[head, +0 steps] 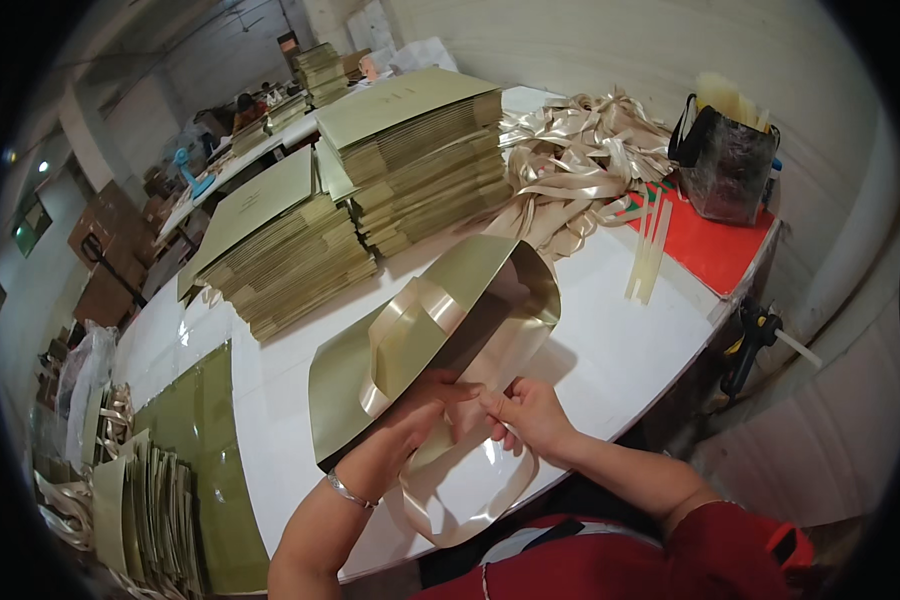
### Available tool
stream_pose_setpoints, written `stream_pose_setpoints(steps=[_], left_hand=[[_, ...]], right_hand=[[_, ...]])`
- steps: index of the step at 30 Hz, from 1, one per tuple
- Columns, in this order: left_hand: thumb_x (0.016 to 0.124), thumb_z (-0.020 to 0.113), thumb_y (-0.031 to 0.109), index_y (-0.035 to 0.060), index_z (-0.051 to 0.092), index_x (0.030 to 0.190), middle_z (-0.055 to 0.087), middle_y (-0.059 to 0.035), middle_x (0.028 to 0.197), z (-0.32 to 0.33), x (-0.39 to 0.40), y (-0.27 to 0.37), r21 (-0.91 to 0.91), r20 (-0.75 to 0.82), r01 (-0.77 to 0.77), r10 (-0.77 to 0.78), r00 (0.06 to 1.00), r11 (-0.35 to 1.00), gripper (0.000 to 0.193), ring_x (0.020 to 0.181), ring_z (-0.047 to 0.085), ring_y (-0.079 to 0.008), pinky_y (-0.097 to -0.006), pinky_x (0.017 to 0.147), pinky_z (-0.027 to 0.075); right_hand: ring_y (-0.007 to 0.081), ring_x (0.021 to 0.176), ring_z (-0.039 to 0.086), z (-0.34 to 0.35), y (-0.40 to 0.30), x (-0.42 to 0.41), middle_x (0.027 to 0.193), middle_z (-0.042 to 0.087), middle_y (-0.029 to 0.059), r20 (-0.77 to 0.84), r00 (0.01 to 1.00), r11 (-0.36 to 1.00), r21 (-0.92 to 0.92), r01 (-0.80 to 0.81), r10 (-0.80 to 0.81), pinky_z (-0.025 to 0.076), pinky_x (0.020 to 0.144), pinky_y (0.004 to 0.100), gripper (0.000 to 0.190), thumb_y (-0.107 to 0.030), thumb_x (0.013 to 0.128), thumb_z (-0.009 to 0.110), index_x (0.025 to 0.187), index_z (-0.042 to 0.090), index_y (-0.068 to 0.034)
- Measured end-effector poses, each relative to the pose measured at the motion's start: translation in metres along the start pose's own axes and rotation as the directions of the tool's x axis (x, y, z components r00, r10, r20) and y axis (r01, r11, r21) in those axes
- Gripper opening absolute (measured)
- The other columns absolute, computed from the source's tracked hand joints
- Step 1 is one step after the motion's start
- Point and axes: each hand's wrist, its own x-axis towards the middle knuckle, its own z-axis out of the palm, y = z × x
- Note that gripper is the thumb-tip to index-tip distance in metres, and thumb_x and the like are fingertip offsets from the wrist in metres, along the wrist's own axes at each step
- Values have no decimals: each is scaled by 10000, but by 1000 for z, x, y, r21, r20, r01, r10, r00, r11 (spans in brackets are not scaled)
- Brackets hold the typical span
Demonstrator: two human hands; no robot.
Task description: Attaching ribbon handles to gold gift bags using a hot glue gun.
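A green-gold paper bag lies tilted on its side on the white tabletop, its mouth towards me. A wide beige satin ribbon forms a loop on its outer face. My left hand is at the bag's mouth, fingers pinching a beige ribbon; part of this hand is hidden by shadow and the bag's edge. My right hand grips the same ribbon with thumb and fingertips, close beside the left fingers. A second ribbon loop hangs below both hands at the table's front edge.
Tall stacks of flat bags stand behind. At the back right lie a heap of satin ribbons, glue sticks, a red sheet and a black container. A glue gun hangs at the right edge. Finished-looking bags stand lower left.
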Motion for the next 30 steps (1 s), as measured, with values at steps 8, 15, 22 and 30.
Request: stream_pose_setpoints(steps=[8, 15, 22, 30], left_hand=[[774, 672, 149, 26, 575, 1015, 623, -96, 915, 0, 2, -11, 887, 80, -404, 785, 614, 225, 287, 696, 618, -219, -320, 644, 487], [795, 577, 16, 62, 588, 1034, 596, -103, 925, 30, -38, -16, 733, -19, -627, 929, 371, 265, 244, 753, 619, -271, -328, 576, 496], [720, 625, 19, 30, 616, 1005, 625, -145, 964, 37, -82, -38, 629, 19, -745, 954, 299, 221, 285, 779, 633, -281, -316, 612, 520], [735, 690, 107, 16, 633, 1033, 636, -131, 993, 35, -131, -54, 708, -136, -569, 872, 471, 418, 317, 764, 638, -233, -296, 635, 524]], right_hand=[[109, 747, 568, -21, -3, -2, 872, 610, 95, 17, 838, 616, -670, 414, -545, 480, 633, 241, 337, -181, 890, 580, 1133, 524, 45], [167, 803, 619, 0, -6, -11, 988, 592, 88, 602, 790, 956, 147, -255, 118, 538, 663, 281, 293, -235, 948, 479, 1141, 510, -17], [189, 751, 630, 15, 18, -37, 912, 618, 89, 751, 543, 728, 124, -674, 375, 543, 561, 282, 233, -202, 903, 512, 1071, 540, -44], [144, 617, 601, 31, -4, -56, 742, 617, 43, 452, 859, 968, -178, -178, 241, 478, 513, 256, 153, -155, 847, 637, 929, 628, -26]])
